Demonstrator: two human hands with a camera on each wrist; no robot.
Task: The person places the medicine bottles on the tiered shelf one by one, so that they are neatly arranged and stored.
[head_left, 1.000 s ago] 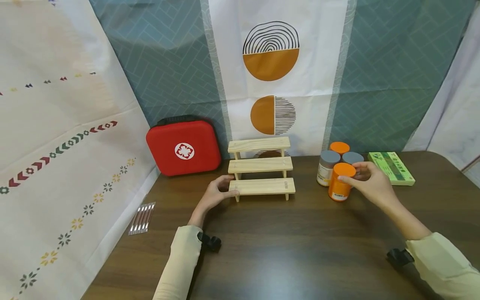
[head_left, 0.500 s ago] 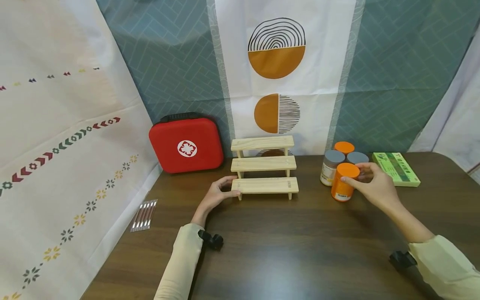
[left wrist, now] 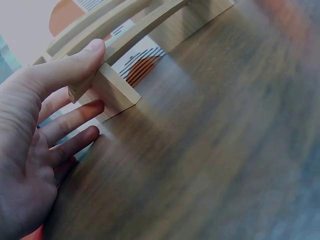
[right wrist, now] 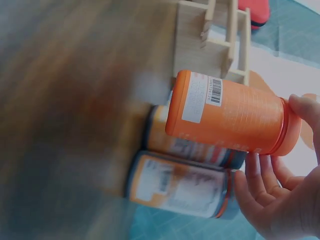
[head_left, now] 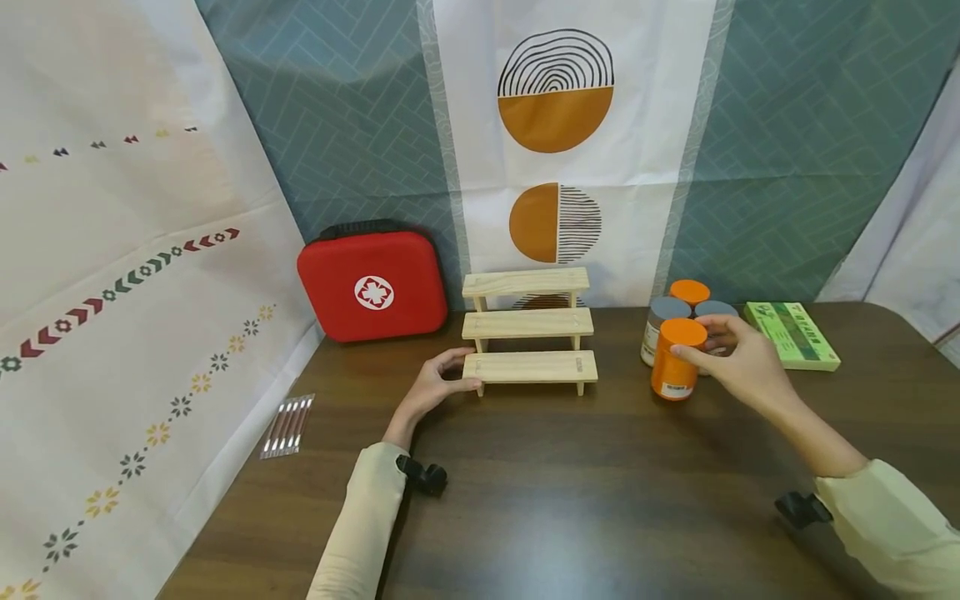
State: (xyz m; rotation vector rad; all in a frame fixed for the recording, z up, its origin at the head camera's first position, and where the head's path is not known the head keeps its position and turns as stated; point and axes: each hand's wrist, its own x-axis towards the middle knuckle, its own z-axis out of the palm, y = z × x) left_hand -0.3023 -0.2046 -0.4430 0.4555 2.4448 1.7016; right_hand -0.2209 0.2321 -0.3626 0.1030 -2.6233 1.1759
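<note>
The right hand is pinching the orange bottle near its top, shifting it leftward in front of the grey-lidded jars; it is apparently coming free, though any lift off the surface is staying unclear. The left hand is gripping the wooden rack.

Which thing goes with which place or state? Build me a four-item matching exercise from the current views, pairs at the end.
1. Frontmost orange cylindrical plastic bottle
2. Three-tier pale wooden stand
3. Red rounded-rectangular case
4. Green rectangular box

A. Rightmost of these four
B. Held at its left end by the left hand
C. Leftmost of these four
D. Held by the right hand

Pairs: 1-D, 2-B, 3-C, 4-A
</note>
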